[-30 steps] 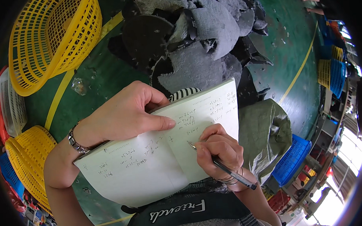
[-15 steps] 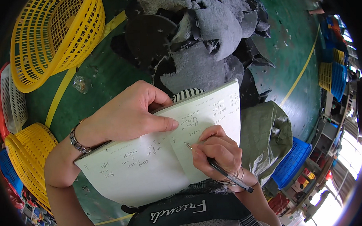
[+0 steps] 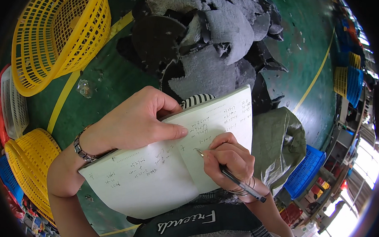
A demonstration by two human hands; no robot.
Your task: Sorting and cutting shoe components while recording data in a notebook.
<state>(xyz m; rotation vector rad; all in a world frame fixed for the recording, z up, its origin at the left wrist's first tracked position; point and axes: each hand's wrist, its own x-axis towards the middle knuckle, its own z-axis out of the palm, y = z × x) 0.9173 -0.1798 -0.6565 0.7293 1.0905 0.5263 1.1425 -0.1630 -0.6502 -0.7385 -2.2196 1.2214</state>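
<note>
An open notebook (image 3: pixel 154 190) with white pages and handwritten lines lies in front of my body. My left hand (image 3: pixel 150 117) grips its far edge near the fold, thumb on the page and fingers behind. My right hand (image 3: pixel 230 159) pinches a pen (image 3: pixel 246 187) with a dark grip and clear barrel. The pen's tip meets the right page, beside the written lines, or is very close to it. A metal watch is on my left wrist, and thin bands circle my right one.
Beyond the notebook, grey fleecy and black cut pieces (image 3: pixel 213 71) are heaped on the green floor (image 3: pixel 109 79). Yellow baskets (image 3: pixel 38 80) stand at the left, with a white basket (image 3: pixel 14 103) between them. An olive sack (image 3: pixel 278 144) and a blue crate (image 3: pixel 306 171) are at the right.
The pen tip and my right hand have shifted slightly to the right along the page. My left hand holds the notebook in nearly the same place.
</note>
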